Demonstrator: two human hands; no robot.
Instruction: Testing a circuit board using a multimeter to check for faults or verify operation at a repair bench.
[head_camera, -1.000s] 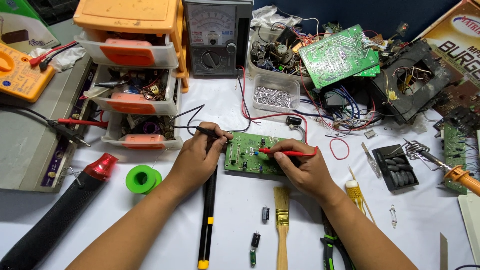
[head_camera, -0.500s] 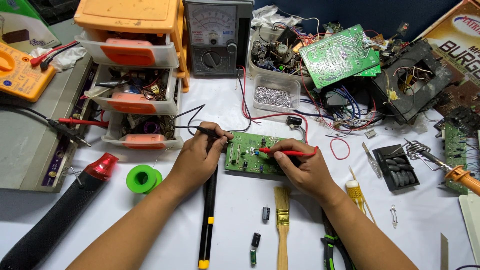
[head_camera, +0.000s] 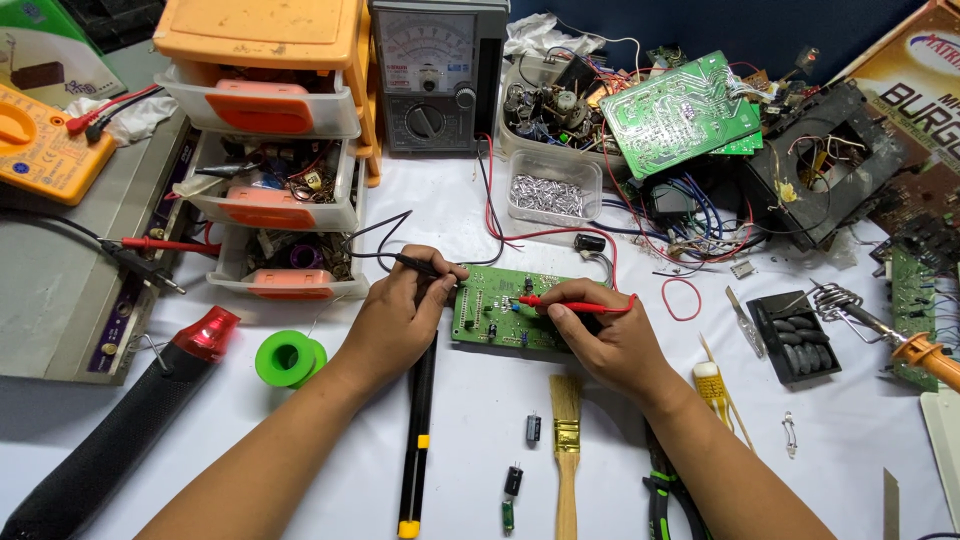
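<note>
A small green circuit board lies flat on the white table, between my hands. My left hand pinches a black test probe, its tip at the board's left edge. My right hand holds a red test probe like a pen, with the tip touching the middle of the board. Black and red leads run back from the probes to an analogue meter standing at the rear.
An orange and white drawer unit stands at left, a yellow meter beyond it. A heat gun, green solder spool, screwdriver, brush, pliers and loose capacitors lie near. Boards, wires and a soldering iron crowd the right.
</note>
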